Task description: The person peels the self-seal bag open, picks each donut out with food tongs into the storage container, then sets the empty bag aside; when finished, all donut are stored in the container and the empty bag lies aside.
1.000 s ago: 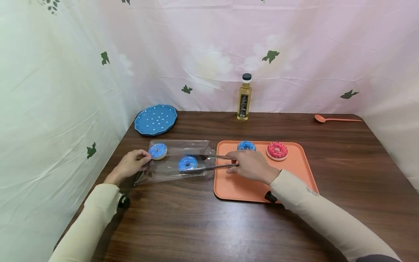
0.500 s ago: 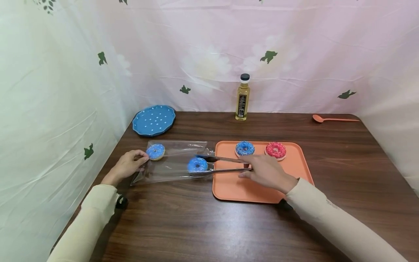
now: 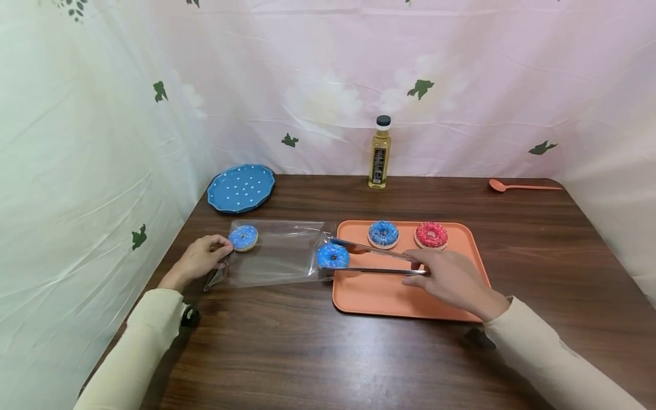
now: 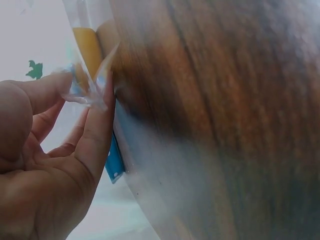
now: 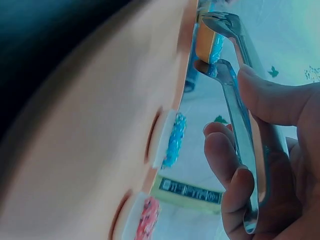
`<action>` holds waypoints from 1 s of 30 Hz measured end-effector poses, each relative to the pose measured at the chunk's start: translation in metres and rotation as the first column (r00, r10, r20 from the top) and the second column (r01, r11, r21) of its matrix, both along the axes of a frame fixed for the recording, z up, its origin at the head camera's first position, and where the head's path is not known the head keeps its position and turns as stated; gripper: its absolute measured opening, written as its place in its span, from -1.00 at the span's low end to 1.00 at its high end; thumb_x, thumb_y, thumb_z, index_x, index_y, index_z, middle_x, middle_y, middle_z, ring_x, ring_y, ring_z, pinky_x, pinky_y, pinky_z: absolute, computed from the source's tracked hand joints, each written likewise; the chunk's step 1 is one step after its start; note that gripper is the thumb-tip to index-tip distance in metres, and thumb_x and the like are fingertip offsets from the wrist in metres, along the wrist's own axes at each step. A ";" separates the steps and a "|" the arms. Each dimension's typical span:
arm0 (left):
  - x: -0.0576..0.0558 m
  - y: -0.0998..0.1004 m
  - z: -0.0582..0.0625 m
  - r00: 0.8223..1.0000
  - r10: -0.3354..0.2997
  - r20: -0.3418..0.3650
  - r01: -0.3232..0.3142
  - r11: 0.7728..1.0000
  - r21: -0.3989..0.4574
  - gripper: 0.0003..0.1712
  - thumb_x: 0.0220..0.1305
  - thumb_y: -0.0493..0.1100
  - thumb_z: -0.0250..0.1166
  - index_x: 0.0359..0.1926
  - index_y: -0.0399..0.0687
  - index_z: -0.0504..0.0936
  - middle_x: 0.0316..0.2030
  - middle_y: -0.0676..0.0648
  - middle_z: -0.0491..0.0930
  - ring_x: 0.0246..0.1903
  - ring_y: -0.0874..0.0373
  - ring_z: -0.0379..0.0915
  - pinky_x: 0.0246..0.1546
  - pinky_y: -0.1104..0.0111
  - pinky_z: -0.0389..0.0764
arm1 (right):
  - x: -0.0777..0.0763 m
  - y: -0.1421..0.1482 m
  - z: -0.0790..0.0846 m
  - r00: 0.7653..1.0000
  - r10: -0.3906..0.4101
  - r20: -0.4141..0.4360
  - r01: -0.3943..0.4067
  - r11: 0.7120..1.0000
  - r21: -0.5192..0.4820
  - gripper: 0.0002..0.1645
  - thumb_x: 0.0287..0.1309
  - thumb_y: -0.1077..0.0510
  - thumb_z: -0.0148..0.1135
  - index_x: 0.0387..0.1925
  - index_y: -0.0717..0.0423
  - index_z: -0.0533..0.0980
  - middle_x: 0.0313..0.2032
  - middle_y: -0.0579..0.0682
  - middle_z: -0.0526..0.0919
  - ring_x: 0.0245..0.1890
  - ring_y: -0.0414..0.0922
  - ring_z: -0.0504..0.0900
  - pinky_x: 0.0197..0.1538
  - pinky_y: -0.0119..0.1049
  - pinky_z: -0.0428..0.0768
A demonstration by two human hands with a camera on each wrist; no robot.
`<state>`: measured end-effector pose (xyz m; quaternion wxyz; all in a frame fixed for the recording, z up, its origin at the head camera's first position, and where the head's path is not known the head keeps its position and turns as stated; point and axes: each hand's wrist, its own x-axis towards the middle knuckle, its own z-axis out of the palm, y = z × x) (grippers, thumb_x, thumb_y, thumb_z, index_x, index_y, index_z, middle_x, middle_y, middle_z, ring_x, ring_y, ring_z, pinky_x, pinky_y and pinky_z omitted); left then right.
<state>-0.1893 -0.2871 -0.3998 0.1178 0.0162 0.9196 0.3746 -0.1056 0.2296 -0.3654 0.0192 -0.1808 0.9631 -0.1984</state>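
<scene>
In the head view my left hand (image 3: 197,259) pinches the closed end of a clear plastic bag (image 3: 287,265) that lies on the table. A light blue frosted donut (image 3: 243,237) is at that end, beside the fingertips. My right hand (image 3: 453,279) holds metal tongs (image 3: 381,270). Between their tips is another blue donut (image 3: 333,257), at the bag's mouth over the tray's left edge. The right wrist view shows the tongs (image 5: 235,107) on either side of this donut (image 5: 207,44). In the left wrist view, thumb and finger pinch the crumpled film.
An orange tray (image 3: 379,299) bears a blue sprinkled donut (image 3: 383,234) and a red sprinkled donut (image 3: 431,235). At the back stand a blue dotted plate (image 3: 241,188) on the left and an oil bottle (image 3: 379,154). An orange spoon (image 3: 523,187) lies back right.
My right hand and the tongs have moved right, bringing the blue donut from inside the bag to its mouth. My left hand keeps its pinch on the bag's end.
</scene>
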 end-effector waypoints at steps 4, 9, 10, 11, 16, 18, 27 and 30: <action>0.001 0.000 0.000 1.000 0.000 -0.003 0.000 1.000 -0.003 -0.73 0.54 -0.18 0.13 0.04 -0.31 0.57 -0.04 -0.27 0.55 -0.08 -0.10 0.59 -0.24 0.26 0.70 | 0.008 0.012 0.000 1.000 -0.025 -0.014 0.025 1.000 0.003 -0.53 0.08 -0.15 0.51 -0.02 -0.07 0.65 -0.40 -0.30 0.56 -0.56 -0.27 0.38 -0.48 -0.28 0.37; 0.001 0.000 0.000 1.000 -0.002 0.005 0.002 1.000 0.004 -0.73 0.55 -0.18 0.13 0.05 -0.32 0.56 -0.03 -0.28 0.54 -0.05 -0.12 0.58 -0.23 0.25 0.70 | 0.019 0.028 0.001 0.998 -0.066 0.016 0.065 0.997 0.039 -0.48 0.09 -0.18 0.49 0.03 -0.07 0.64 -0.40 -0.29 0.55 -0.55 -0.27 0.39 -0.47 -0.26 0.36; 0.001 0.000 0.000 1.000 -0.002 0.007 0.002 1.000 0.005 -0.73 0.55 -0.18 0.13 0.05 -0.32 0.56 -0.03 -0.28 0.54 -0.04 -0.13 0.57 -0.23 0.25 0.70 | 0.021 0.031 0.001 0.997 -0.075 0.020 0.074 0.996 0.050 -0.46 0.09 -0.18 0.49 0.05 -0.05 0.64 -0.40 -0.29 0.56 -0.55 -0.27 0.40 -0.47 -0.26 0.36; 0.000 0.000 -0.001 1.000 -0.002 0.008 0.002 1.000 0.006 -0.73 0.55 -0.18 0.13 0.05 -0.32 0.56 -0.02 -0.28 0.54 -0.02 -0.13 0.57 -0.23 0.25 0.70 | 0.023 0.034 0.000 0.996 -0.083 0.023 0.082 0.995 0.059 -0.46 0.09 -0.17 0.49 0.06 -0.05 0.64 -0.40 -0.28 0.56 -0.54 -0.28 0.41 -0.47 -0.26 0.37; -0.001 0.000 -0.001 1.000 0.005 0.012 -0.004 1.000 -0.002 -0.73 0.55 -0.16 0.13 0.05 -0.29 0.57 -0.01 -0.27 0.54 -0.02 -0.12 0.57 -0.23 0.26 0.70 | 0.034 0.050 -0.001 0.992 -0.121 0.033 0.119 0.990 0.075 -0.42 0.08 -0.17 0.49 0.10 -0.03 0.63 -0.42 -0.26 0.57 -0.52 -0.27 0.44 -0.46 -0.25 0.38; -0.002 0.001 -0.001 1.000 0.004 0.016 -0.004 1.000 -0.002 -0.72 0.55 -0.16 0.13 0.05 -0.29 0.57 0.00 -0.28 0.53 -0.03 -0.12 0.58 -0.23 0.26 0.70 | 0.038 0.055 -0.002 0.990 -0.133 0.042 0.130 0.988 0.080 -0.40 0.07 -0.21 0.49 0.10 -0.04 0.63 -0.43 -0.26 0.56 -0.51 -0.26 0.44 -0.46 -0.24 0.37; -0.002 -0.001 -0.002 1.000 0.006 0.012 -0.006 1.000 -0.007 -0.73 0.54 -0.17 0.14 0.04 -0.30 0.57 -0.04 -0.26 0.54 -0.07 -0.08 0.59 -0.25 0.27 0.70 | 0.047 0.072 -0.005 0.991 -0.130 0.038 0.126 0.987 0.097 -0.39 0.06 -0.22 0.49 0.11 -0.10 0.61 -0.42 -0.34 0.53 -0.45 -0.29 0.47 -0.43 -0.22 0.39; -0.002 -0.002 -0.002 1.000 -0.001 0.005 0.001 1.000 -0.008 -0.73 0.54 -0.17 0.14 0.03 -0.30 0.57 -0.04 -0.26 0.55 -0.07 -0.07 0.59 -0.25 0.27 0.70 | 0.049 0.075 -0.004 0.991 -0.126 0.035 0.122 0.987 0.109 -0.41 0.06 -0.20 0.50 0.11 -0.12 0.62 -0.42 -0.37 0.52 -0.45 -0.31 0.46 -0.42 -0.24 0.39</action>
